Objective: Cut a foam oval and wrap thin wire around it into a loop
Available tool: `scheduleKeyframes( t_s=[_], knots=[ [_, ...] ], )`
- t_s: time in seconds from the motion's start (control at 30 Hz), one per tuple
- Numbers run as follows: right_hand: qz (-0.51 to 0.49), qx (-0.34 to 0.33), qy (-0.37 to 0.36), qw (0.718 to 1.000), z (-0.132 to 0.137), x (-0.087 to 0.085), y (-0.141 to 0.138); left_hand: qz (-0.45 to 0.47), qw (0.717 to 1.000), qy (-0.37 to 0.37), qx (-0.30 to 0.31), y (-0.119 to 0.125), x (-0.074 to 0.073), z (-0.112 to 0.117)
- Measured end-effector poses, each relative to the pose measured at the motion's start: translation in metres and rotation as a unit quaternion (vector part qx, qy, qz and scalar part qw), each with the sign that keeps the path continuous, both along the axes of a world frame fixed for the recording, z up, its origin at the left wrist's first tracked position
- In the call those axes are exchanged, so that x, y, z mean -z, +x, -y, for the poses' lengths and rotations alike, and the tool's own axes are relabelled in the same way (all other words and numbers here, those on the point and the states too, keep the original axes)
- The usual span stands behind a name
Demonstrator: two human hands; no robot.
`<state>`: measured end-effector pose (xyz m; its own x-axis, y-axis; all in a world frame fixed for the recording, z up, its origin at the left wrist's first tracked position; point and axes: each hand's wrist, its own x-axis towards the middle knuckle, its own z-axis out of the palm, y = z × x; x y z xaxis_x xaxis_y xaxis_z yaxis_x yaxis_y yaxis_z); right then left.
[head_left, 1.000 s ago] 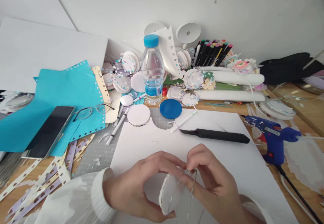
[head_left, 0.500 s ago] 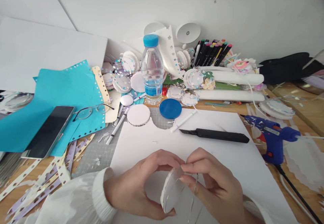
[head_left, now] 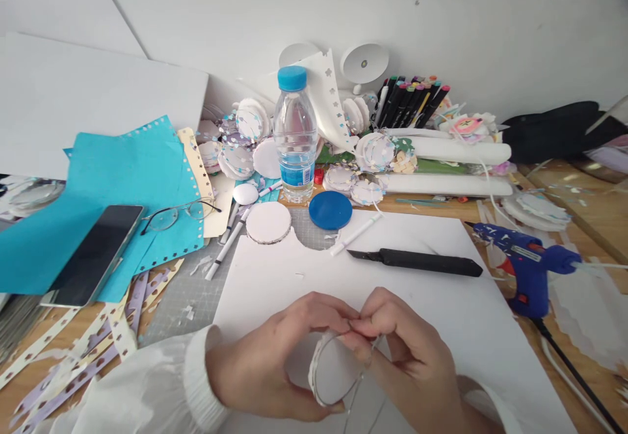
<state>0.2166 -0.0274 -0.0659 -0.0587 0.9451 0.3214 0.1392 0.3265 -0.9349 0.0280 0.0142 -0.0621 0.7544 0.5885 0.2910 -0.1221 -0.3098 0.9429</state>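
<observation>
Between my two hands a white foam disc (head_left: 334, 370) is held tilted above a large white sheet (head_left: 426, 316). My left hand (head_left: 279, 355) wraps round its left side, thumb under the lower edge and fingers over the top. A thin silvery cord (head_left: 354, 395) lies along the disc's rim, with loose ends hanging down. My right hand (head_left: 407, 355) pinches the cord at the disc's upper right edge. Beyond the hands, a black craft knife (head_left: 422, 262) rests on the sheet beside a white marker (head_left: 357, 234).
A water bottle (head_left: 295, 139), a blue round lid (head_left: 330, 210) and another white disc (head_left: 269, 222) stand behind the sheet. To the right lies a blue glue gun (head_left: 532, 267). Leftward are a phone (head_left: 95, 254), glasses (head_left: 179, 217) and punched paper strips (head_left: 73, 368).
The disc has turned so its flat face shows more toward me. My right hand has shifted slightly, and the cord now follows the disc's rim.
</observation>
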Motion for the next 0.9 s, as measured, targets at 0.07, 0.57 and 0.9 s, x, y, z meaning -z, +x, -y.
scheduleKeyframes(
  t_s=[0.07,0.57,0.9],
  knots=[
    [-0.011,-0.001,-0.005,1.0,0.0,0.001,-0.001,0.003,1.0,0.001,0.002,0.001,0.0,0.001],
    [-0.178,-0.008,-0.162,0.971,-0.004,0.0,-0.007,-0.054,0.992,0.083,-0.081,0.001,0.001,0.003],
    [-0.198,-0.026,-0.202,0.959,-0.007,-0.004,0.001,0.029,0.948,-0.318,-0.012,-0.007,-0.007,-0.007]
  ],
)
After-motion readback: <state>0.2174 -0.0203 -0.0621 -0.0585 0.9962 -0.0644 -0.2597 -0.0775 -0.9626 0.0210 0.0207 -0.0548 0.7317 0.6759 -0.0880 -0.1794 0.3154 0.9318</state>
